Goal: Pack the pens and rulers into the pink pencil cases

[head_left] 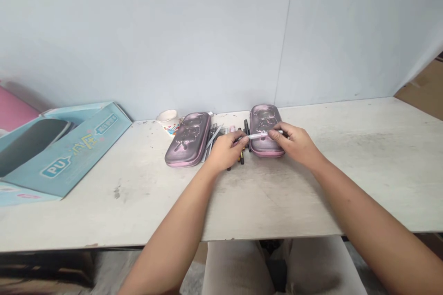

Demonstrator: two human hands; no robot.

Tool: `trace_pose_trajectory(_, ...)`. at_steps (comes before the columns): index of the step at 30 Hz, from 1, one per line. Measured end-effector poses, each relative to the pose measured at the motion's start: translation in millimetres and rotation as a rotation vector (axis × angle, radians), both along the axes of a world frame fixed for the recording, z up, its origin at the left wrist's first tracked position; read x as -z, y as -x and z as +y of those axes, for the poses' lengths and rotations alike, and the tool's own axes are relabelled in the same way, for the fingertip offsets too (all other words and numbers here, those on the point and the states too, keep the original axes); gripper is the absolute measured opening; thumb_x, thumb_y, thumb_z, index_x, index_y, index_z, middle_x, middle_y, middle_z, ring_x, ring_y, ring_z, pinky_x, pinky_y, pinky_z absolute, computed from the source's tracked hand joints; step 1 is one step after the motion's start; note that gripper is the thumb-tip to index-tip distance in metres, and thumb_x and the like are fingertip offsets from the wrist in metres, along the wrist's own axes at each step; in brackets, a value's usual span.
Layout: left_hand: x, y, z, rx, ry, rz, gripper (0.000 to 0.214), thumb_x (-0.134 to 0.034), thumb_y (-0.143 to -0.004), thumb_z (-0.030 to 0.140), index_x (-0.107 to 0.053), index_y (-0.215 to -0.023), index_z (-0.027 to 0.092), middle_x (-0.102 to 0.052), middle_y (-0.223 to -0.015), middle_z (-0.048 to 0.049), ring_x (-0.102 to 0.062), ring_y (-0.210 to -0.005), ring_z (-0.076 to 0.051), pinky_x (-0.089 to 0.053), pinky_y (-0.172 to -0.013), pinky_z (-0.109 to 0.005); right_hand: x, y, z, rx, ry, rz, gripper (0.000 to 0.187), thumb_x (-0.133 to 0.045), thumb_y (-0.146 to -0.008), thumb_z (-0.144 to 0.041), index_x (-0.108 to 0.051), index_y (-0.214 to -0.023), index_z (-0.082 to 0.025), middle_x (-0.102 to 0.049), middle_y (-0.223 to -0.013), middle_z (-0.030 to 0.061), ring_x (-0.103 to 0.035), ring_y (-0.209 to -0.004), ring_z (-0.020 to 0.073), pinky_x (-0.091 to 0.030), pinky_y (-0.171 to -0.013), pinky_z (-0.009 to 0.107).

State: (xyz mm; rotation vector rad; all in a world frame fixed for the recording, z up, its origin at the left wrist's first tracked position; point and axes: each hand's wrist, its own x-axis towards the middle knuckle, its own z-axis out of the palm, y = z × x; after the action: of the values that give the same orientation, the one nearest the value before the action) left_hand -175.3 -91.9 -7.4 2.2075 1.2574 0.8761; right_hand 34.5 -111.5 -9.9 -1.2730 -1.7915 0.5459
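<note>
A slim, light-coloured pen (258, 136) is held level between my two hands. My left hand (226, 147) pinches its left end, and my right hand (294, 143) grips its right end between thumb and fingers. Behind the right hand lies a dark pinkish pencil case (265, 117) with a raised cartoon design, zipped shut. A matching pencil case (190, 138) lies to the left of my left hand. Between the cases are several black markers (246, 126) and some rulers (213, 136), partly covered by my left hand.
A paper cup (169, 122) with a colourful print stands behind the left case. On the far left, a light-blue box (79, 147) holds a dark object (34, 140). A pale wall (194, 32) closes off the table's back edge.
</note>
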Motion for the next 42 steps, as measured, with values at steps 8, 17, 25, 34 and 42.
trace_pose_trajectory(8, -1.1, 1, 0, -0.011, 0.006, 0.121, 0.033, -0.039, -0.085, 0.043, -0.059, -0.081, 0.017, -0.052, -0.065, 0.0018, -0.044, -0.060, -0.012, -0.033, -0.059, -0.023, 1.0, 1, 1, 0.018, 0.011, 0.007, 0.027, -0.048, -0.082, -0.043, -0.060, -0.087, -0.020, -0.062, -0.079, 0.0021, -0.055, -0.072, 0.0164, -0.041, -0.066, 0.029)
trace_pose_trajectory(17, -6.7, 6, 4, 0.074, 0.132, 0.018, 0.031, -0.041, -0.084, 0.042, -0.054, -0.073, 0.016, -0.050, -0.064, 0.0017, -0.044, -0.062, -0.011, -0.036, -0.061, -0.022, -2.6, 10, -1, 0.016, -0.088, 0.015, 0.015, -0.048, -0.083, -0.031, -0.060, -0.084, -0.021, -0.064, -0.076, 0.0006, -0.057, -0.072, 0.0165, -0.041, -0.068, 0.029)
trace_pose_trajectory(25, -13.2, 25, 10, 0.073, 0.458, -0.174, 0.037, -0.036, -0.085, 0.046, -0.045, -0.064, 0.017, -0.032, -0.052, 0.0045, -0.027, -0.045, -0.008, -0.026, -0.047, -0.021, -1.6, 14, -3, 0.020, -0.455, -0.115, 0.019, -0.041, -0.086, -0.020, -0.060, -0.088, -0.022, -0.063, -0.092, 0.0045, -0.053, -0.093, 0.0208, -0.040, -0.083, 0.036)
trace_pose_trajectory(34, -9.3, 23, 8, -0.436, -0.523, 0.657, 0.025, -0.038, -0.087, 0.026, -0.062, -0.094, 0.021, -0.055, -0.097, -0.0121, -0.043, -0.103, -0.029, -0.027, -0.091, -0.052, 12.9, 11, 8, 0.188, -0.382, -0.348, 0.023, -0.039, -0.088, -0.026, -0.060, -0.097, -0.021, -0.063, -0.095, 0.0069, -0.051, -0.091, 0.0242, -0.037, -0.081, 0.038)
trace_pose_trajectory(42, -9.2, 21, 9, -0.338, -0.695, 0.771, 0.029, -0.035, -0.087, 0.018, -0.060, -0.102, 0.022, -0.051, -0.107, -0.0131, -0.040, -0.104, -0.028, -0.031, -0.087, -0.046, 15.4, 14, 6, 0.171, -0.392, -0.278, 0.022, -0.039, -0.089, -0.026, -0.060, -0.097, -0.022, -0.063, -0.095, 0.0058, -0.052, -0.092, 0.0226, -0.038, -0.082, 0.037)
